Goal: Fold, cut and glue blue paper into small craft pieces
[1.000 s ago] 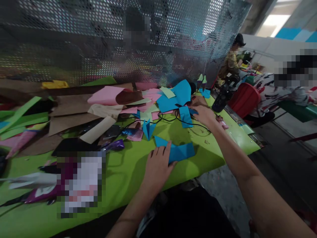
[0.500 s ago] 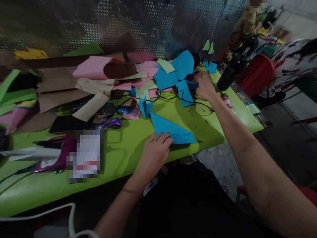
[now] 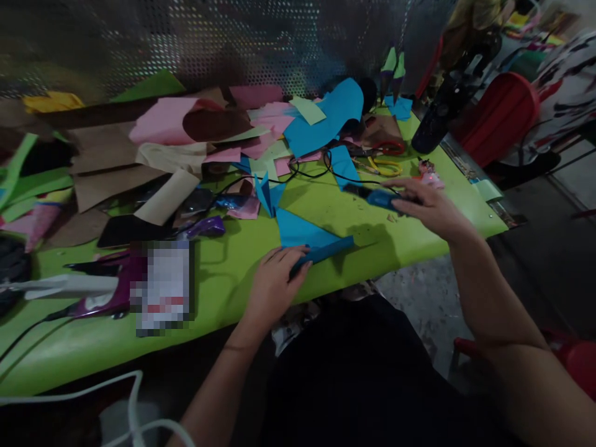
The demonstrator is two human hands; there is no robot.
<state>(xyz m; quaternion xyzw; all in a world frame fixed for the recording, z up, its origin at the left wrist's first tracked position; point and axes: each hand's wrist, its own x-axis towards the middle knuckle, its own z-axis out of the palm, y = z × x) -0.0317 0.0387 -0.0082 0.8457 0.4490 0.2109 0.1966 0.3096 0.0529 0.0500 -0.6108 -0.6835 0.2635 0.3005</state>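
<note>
Shifted nearer the wearer since the earlier frame, the right hand (image 3: pixel 426 205) grips one blue-handled tool (image 3: pixel 382 198) at centre right; the left hand (image 3: pixel 274 279) holds one folded blue sheet (image 3: pixel 305 231), at centre, between thumb and fingers. Sheet: probably light, flexible, easily creased, best held along its fold. Tool: probably rigid, best taken by its handle. Upper right: two green-tipped cones (image 3: pixel 390 60).

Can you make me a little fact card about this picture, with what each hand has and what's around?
Left hand: on a folded blue sheet
Right hand: holding a blue and black tool, exact kind unclear
Table: bright green
Beyond the left hand: a small folded blue piece
At the table's right edge: dark bottle
Past the bottle: red chair
</note>
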